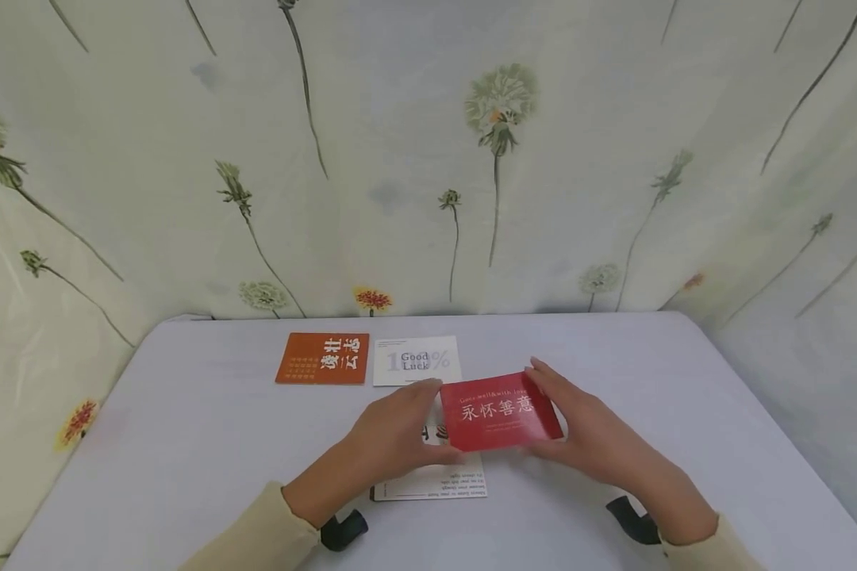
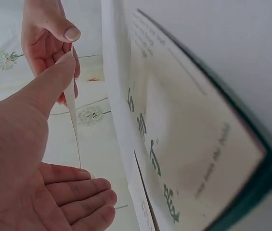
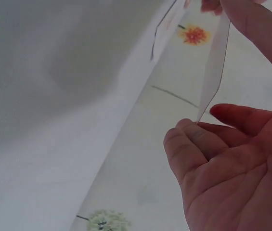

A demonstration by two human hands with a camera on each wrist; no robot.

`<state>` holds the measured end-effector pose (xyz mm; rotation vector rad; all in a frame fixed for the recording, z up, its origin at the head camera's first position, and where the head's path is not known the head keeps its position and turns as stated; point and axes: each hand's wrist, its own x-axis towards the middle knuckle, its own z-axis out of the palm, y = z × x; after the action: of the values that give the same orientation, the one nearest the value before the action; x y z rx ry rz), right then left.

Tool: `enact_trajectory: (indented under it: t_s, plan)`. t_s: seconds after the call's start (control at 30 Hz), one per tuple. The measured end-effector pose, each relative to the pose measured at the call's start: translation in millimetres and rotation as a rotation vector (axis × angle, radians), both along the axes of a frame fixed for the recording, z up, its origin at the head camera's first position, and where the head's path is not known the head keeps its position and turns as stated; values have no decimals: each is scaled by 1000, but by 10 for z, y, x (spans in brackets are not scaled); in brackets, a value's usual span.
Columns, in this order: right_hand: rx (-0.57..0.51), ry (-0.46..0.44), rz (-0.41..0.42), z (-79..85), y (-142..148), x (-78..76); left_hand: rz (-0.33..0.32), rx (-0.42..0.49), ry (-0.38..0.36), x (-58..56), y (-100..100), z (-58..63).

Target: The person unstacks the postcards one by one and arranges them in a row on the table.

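Observation:
A red card (image 1: pixel 500 432) with white Chinese characters is raised over the table, its printed face toward the head camera. My left hand (image 1: pixel 400 428) pinches its left side between thumb and fingers, and my right hand (image 1: pixel 600 436) grips the right side the same way. Both wrist views catch the card (image 3: pixel 215 72) nearly edge-on, with its pale back showing. Partly hidden beneath the hands lies a pale stack of cards (image 1: pixel 432 485); the left wrist view shows its dark green edge (image 2: pixel 251 192) and lettering on top.
Toward the back of the white table (image 1: pixel 207 428), an orange card (image 1: pixel 303 361) lies left of a white "Good Luck" card (image 1: pixel 393 373). Behind the table hangs a curtain (image 1: pixel 400 159) printed with dandelions. Black straps (image 1: pixel 344 531) are around the wrists.

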<state>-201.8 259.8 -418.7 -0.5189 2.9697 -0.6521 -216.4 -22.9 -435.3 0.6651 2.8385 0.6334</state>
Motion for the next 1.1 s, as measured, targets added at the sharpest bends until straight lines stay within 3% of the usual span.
enact_trajectory:
  t_s: [0.43,0.67,0.87,1.1]
  plan:
    - [-35,10,-32,13,198,-220,-34,8,77,-274,334,21]
    - [-13,18,-49,-12,267,-394,-10,7,55,-438,483,-21]
    - [-22,19,-48,-56,301,-491,-29,-19,85,-607,522,-79]
    - [-1,18,-68,-85,331,-623,-46,12,85,-757,547,-86]
